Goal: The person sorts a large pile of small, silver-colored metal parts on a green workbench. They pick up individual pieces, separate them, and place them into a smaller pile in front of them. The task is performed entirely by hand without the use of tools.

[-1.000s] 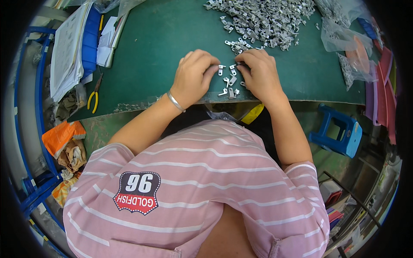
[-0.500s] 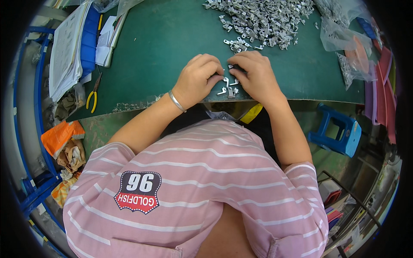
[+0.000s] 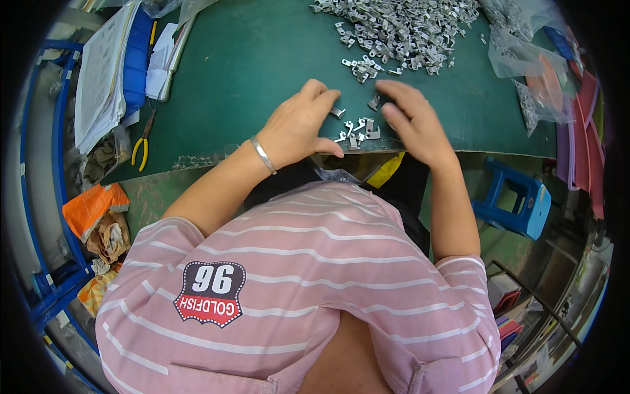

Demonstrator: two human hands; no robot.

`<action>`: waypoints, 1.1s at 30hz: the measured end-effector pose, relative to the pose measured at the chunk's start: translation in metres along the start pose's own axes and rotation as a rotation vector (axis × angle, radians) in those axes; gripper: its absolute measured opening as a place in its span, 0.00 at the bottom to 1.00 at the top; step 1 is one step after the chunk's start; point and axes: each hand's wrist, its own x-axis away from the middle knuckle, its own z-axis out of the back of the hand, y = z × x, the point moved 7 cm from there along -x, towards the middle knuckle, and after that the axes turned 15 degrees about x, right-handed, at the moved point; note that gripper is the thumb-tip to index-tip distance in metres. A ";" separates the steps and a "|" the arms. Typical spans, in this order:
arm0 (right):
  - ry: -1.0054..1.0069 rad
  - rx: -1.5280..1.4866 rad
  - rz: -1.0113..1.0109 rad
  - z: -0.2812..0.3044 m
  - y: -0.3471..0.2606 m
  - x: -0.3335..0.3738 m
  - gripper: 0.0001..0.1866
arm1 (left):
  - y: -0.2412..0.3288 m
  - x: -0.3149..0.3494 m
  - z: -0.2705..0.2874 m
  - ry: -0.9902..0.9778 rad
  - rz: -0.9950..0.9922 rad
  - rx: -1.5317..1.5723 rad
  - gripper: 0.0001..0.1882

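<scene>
Several small bent metal brackets [image 3: 355, 133] lie in a loose cluster at the near edge of the green table, between my two hands. My left hand [image 3: 300, 125] is to their left, thumb and fingers spread wide, with one single bracket [image 3: 338, 112] beside its fingertips. On the other side my right hand [image 3: 413, 121] has its fingers apart, somewhat blurred, and another bracket [image 3: 374, 102] lies just left of its fingertips. Neither hand appears to grip anything. Beyond them spreads a large heap of the same brackets [image 3: 410, 33].
At the left lie yellow-handled pliers [image 3: 140, 148] and a blue file tray [image 3: 136, 62] with papers. Plastic bags of metal parts [image 3: 525, 105] rest at the right. A blue stool [image 3: 515, 199] stands below the table's right side; an orange bag [image 3: 95, 210] is at lower left.
Both hands have opened and moved apart, the right one shifting rightward. The brackets at the near edge are now uncovered, with single ones showing near each hand's fingertips.
</scene>
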 end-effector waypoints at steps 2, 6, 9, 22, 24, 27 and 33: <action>-0.078 0.039 0.108 -0.006 -0.020 0.010 0.19 | 0.002 -0.002 -0.011 -0.074 -0.019 0.028 0.32; -0.042 -0.028 0.135 -0.014 -0.038 0.037 0.18 | 0.010 0.009 -0.033 -0.167 0.071 0.167 0.29; 0.069 -0.027 0.137 -0.009 -0.048 0.056 0.14 | 0.026 0.020 -0.039 -0.112 -0.040 0.154 0.24; 0.341 0.003 0.057 0.011 -0.020 0.018 0.11 | -0.007 -0.053 0.004 0.248 -0.131 -0.027 0.16; 0.307 0.186 0.035 0.001 -0.003 -0.024 0.14 | -0.030 -0.082 0.010 0.359 -0.104 -0.152 0.21; 0.245 0.376 0.066 -0.022 0.009 -0.051 0.18 | -0.043 -0.097 -0.004 0.223 -0.052 -0.162 0.22; 0.015 0.120 0.068 -0.014 -0.012 -0.006 0.16 | -0.011 -0.044 -0.019 0.079 -0.130 0.120 0.22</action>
